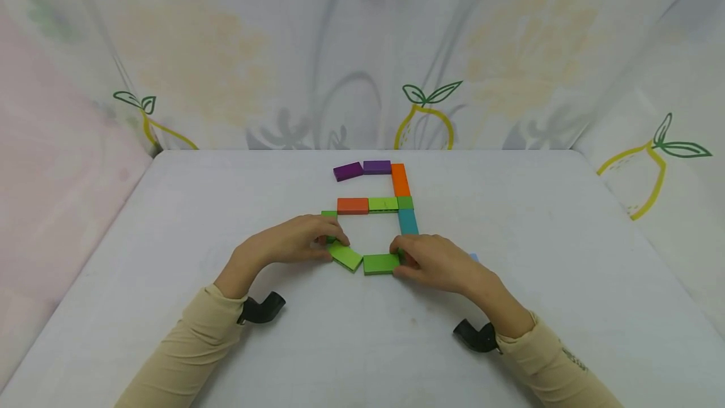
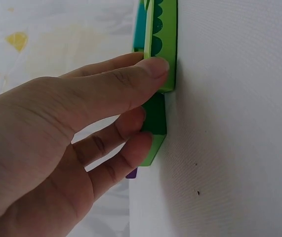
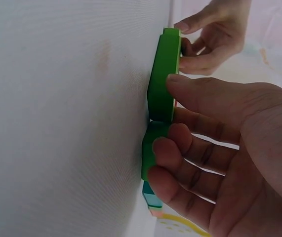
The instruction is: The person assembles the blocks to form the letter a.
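Coloured flat blocks form an angular figure on the white table. My left hand (image 1: 291, 239) pinches the left end of a lime green block (image 1: 348, 259), which lies slanted at the figure's near side. Its other fingertips touch a green block (image 2: 154, 118) in the left wrist view. Thumb and forefinger of my right hand (image 1: 438, 263) pinch the right end of another green block (image 1: 379, 264). The remaining fingers rest against a darker-looking green block (image 3: 153, 148), mostly hidden in the head view. The two near blocks almost meet at their inner ends.
Farther back stand two purple blocks (image 1: 376, 167), an orange block (image 1: 399, 179), a red-orange block (image 1: 352, 206), a lime block (image 1: 382, 204) and a teal block (image 1: 408, 221). A light blue piece (image 1: 474, 257) shows behind the right hand. Printed cloth walls enclose the table.
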The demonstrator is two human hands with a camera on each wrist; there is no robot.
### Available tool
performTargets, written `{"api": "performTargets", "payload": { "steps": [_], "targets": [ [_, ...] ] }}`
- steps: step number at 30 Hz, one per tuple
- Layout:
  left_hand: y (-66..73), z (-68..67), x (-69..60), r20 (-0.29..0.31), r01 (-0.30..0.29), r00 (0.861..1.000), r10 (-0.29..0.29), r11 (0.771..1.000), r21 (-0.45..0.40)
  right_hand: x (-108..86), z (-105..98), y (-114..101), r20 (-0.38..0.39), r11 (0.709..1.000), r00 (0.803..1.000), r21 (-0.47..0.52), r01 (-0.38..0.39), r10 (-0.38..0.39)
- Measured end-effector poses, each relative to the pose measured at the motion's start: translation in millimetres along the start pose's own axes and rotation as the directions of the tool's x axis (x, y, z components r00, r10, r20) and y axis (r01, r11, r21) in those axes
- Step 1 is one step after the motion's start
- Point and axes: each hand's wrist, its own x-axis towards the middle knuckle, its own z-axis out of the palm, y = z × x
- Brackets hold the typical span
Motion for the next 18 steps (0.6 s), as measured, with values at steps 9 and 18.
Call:
{"api": "performTargets", "payload": {
  "steps": [9,18],
  "targets": [
    [1.2,-0.8,-0.4,0.0,0.005,1.0,-0.005,1.0,-0.009,0.0,-0.5,0.6,0.0,1.0,1.0,0.011,0.013,-0.013],
    [2.4,-1.3,-0.7,0.0,0.002,1.0,-0.002,1.0,-0.017,-0.2,-0.9,0.4,-0.008,1.0,1.0,-0.002,0.022,-0.022]
  ]
}}
